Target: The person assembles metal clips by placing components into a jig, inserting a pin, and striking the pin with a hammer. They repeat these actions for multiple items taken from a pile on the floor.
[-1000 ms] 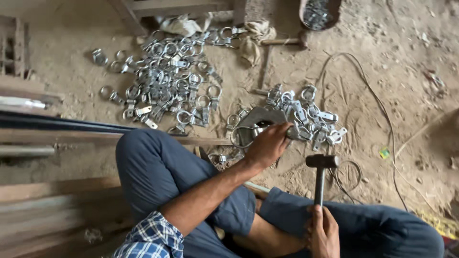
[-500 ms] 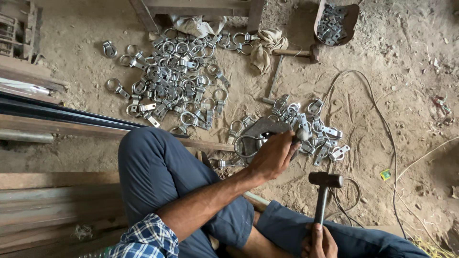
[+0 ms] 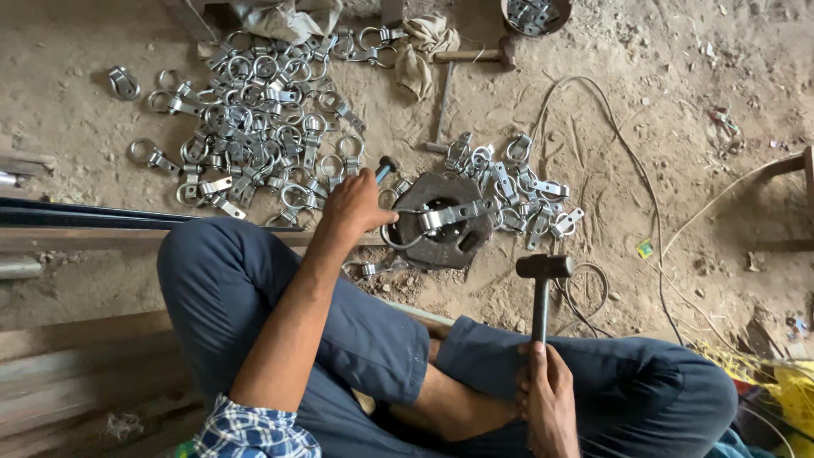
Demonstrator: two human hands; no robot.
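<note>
My left hand point(image 3: 354, 205) grips a small blue-handled tool point(image 3: 386, 166), and its thumb touches a metal ring-and-clamp piece point(image 3: 434, 220). That piece lies on a round dark iron block point(image 3: 458, 246) on the dirt floor in front of my knees. My right hand point(image 3: 547, 394) holds the shaft of a hammer point(image 3: 543, 267) upright. The hammer head hangs just right of the block and is not touching it. My legs in blue trousers point(image 3: 254, 288) fill the lower part of the view.
A large pile of ring clamps point(image 3: 246, 127) lies at the upper left, a smaller pile point(image 3: 530, 191) right of the block. Beyond are a second hammer point(image 3: 471, 55), a rag point(image 3: 420, 42) and a bowl of parts point(image 3: 534, 13). Wires point(image 3: 627, 161) cross the ground; metal bars point(image 3: 85, 216) lie left.
My left hand has slid left off the block, uncovering the ring-and-clamp piece on it. The hammer stays gripped in my right hand beside the block.
</note>
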